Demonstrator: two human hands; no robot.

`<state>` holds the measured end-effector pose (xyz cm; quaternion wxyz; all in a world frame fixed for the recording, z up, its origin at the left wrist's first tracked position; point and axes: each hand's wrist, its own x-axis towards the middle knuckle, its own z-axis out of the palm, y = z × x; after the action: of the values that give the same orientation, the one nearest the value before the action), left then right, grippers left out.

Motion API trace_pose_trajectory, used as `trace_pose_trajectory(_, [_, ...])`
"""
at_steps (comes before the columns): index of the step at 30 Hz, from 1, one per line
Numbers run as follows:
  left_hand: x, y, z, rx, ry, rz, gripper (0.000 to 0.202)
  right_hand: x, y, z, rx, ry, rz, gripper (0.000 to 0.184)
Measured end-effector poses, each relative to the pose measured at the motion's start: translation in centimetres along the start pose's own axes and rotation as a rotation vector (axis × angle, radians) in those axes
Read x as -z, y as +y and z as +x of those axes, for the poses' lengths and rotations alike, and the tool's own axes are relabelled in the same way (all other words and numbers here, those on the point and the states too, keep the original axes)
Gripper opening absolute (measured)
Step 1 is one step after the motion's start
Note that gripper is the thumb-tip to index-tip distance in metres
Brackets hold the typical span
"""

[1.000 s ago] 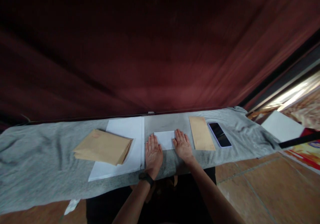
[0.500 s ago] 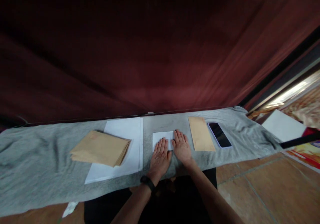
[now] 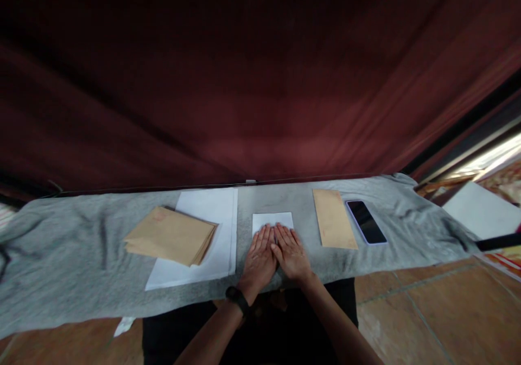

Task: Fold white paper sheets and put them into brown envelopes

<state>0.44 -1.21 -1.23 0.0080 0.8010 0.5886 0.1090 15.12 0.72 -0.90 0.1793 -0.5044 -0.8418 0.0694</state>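
A small folded white paper point(image 3: 272, 220) lies on the grey cloth, its near half hidden beneath my hands. My left hand point(image 3: 259, 253) rests flat on its left part, fingers stretched forward. Beside it, my right hand point(image 3: 291, 253) lies flat on the right part, fingers out, and the two hands nearly touch. To the right is a single brown envelope point(image 3: 334, 218). On the left, a stack of brown envelopes point(image 3: 171, 234) partly covers larger white sheets point(image 3: 214, 213).
A phone point(image 3: 366, 221) lies right of the single envelope. Grey cloth point(image 3: 81, 251) covers the narrow table, with a dark red curtain point(image 3: 260, 109) behind it. A white board-like piece point(image 3: 482, 210) and a dark bar stand off the right end.
My right hand has slid nearer and left, from the paper's right edge to beside my left hand. The whole view has shifted slightly.
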Motion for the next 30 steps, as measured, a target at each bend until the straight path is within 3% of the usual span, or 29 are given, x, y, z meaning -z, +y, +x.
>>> trace_pose_trajectory(9, [-0.5,-1.7,-1.8,0.209,0.137,0.014,0.070,-0.5,2.6,-2.0,-0.040,0.085,-0.133,0.060])
trace_pose_trajectory(17, [0.6,-1.0,-1.4,0.216,0.068,0.051,0.069,-0.2,3.2,-2.7,-0.065,0.070,-0.176,0.060])
trace_pose_trajectory(30, [1.1,-1.9,-0.1,0.201,0.035,0.060,0.068,-0.1,2.6,-2.4,-0.102,0.078,-0.175,0.058])
